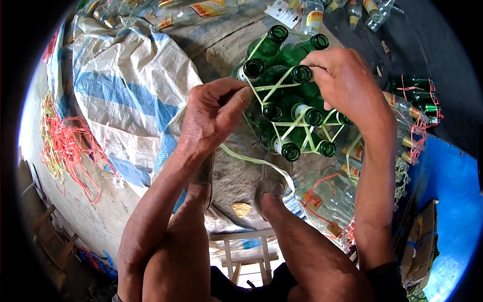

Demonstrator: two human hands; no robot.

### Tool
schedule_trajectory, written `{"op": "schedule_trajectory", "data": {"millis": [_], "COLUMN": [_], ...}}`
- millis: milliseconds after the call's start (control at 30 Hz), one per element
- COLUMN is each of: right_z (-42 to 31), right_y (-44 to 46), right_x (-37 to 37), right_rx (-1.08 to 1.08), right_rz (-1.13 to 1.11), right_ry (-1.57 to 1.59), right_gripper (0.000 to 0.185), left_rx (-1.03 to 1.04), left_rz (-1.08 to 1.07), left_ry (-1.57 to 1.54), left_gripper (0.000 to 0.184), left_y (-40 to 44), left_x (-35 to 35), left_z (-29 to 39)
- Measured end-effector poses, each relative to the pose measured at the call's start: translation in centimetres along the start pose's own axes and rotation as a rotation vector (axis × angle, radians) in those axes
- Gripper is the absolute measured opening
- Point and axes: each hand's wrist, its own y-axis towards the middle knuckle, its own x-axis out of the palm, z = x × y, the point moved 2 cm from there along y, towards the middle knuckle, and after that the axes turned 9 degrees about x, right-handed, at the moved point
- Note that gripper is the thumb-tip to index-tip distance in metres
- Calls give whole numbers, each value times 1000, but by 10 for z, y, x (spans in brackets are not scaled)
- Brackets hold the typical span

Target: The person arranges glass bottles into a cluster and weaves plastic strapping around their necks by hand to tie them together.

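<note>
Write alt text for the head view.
A person's left hand and right hand work at pale straps laced around clustered green bottles. Clear bottles lie nearby; a striped sheet spreads on the left.

Left hand (217, 115) and right hand (348, 80) flank green bottles (288, 105) (laced with strap (283, 124)).

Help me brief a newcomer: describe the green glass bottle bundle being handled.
Find the large blue-striped white plastic sheet, left. Rightward, between left hand and right hand, stands the green glass bottle bundle. Pale green plastic strips bind it, unlike the red-tied green glass bottles far right.
</note>
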Motion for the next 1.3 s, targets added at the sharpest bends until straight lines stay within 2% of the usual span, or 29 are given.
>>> {"op": "schedule_trajectory", "data": {"millis": [33,133,167,267,333,400,433,533,667,800,833,967,1067,1100,1300], "right_z": [4,0,-4,-16,-15,-24,-25,-18,-17,-5,-3,5,9,15,24], "right_y": [-3,-30,-42,-75,-97,-114,-120,-127,-137,-148,-149,-154,-152,-151,-147], "right_x": [3,6,4,9,23,28,31,42,38,49,50,46,52,58,49], "right_rx": [-41,-72,48,147,143,130,117,125,115,164,168,266,344,261,184], "right_rz": [62,266,237,225,242,298,298,300,331,384,381,247,180,241,270], "right_ry": [3,47,114,149,178,103,103,180,106,139,137,250,345,286,177], "right_gripper": [17,16,15,15,27,40,54,59,65,49,41,38,39,39,36], "left_rx": [-19,112,127,140,112,173,202,211,261,298,303,281,276,277,311], "left_rz": [-5,28,35,49,53,67,75,39,-4,-40,-52,-131,-191,-216,-186], "left_ry": [1,26,44,102,162,211,233,212,306,373,386,385,389,401,529], "left_gripper": [16,14,12,16,24,31,34,41,47,46,44,45,52,51,47], "left_y": [0,-1,0,1,1,3,3,5,9,13,16,23,30,33,25], "left_x": [-3,-1,-3,-3,-5,-6,-6,-7,-11,-14,-16,-21,-26,-27,-31], "left_z": [3,8,9,11,18,17,17,21,24,27,28,29,26,28,31]}}
